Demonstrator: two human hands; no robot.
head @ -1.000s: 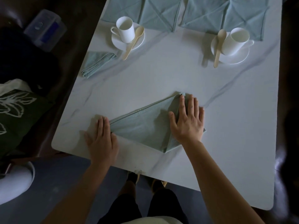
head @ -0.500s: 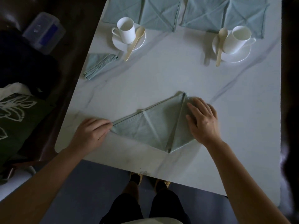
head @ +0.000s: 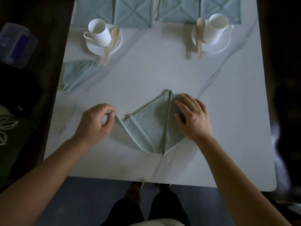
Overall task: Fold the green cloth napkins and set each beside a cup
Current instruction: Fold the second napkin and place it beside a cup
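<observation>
A green napkin [head: 146, 126] lies partly folded near the front of the white marble table [head: 146, 74]. My left hand [head: 96, 123] pinches its left corner and holds it lifted off the table. My right hand [head: 192, 118] presses flat on the folded right flap. A folded green napkin [head: 76, 74] lies beside the left cup [head: 99, 32], which stands on a saucer with a wooden spoon [head: 111, 44]. The right cup [head: 215, 29] stands on its own saucer with a spoon [head: 200, 36]; no napkin lies next to it.
Several flat green napkins [head: 135, 12] are spread along the far edge of the table. A clear plastic container [head: 16, 44] sits left of the table on a dark surface. My legs and feet show below the front edge.
My left hand has gone from resting flat at the napkin's left corner to pinching and lifting that corner toward the right. My right hand slid to the right flap and stays pressed there.
</observation>
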